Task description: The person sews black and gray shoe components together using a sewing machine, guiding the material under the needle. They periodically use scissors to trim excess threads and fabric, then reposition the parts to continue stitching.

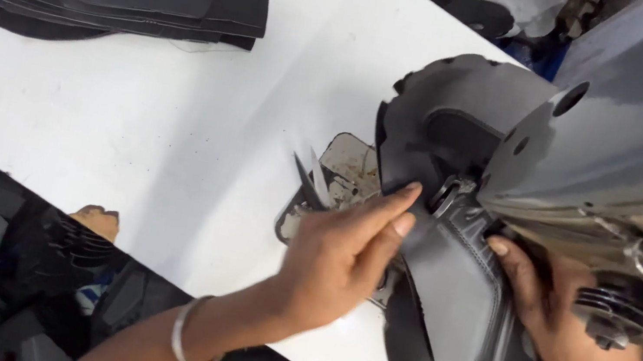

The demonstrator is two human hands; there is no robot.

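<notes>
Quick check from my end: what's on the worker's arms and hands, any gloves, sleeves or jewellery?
Both hands are bare, no gloves. The left hand has a thin silver metal bangle on its wrist and a bare forearm. The right hand shows no rings or sleeve in view.

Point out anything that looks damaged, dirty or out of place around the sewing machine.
The metal plate on the white table, just left of the black shoe piece both hands hold, is stained brown and grimy. Nothing else stands out.

Shoe upper point(452, 292) on table point(196, 141), between hands point(334, 258)
</notes>
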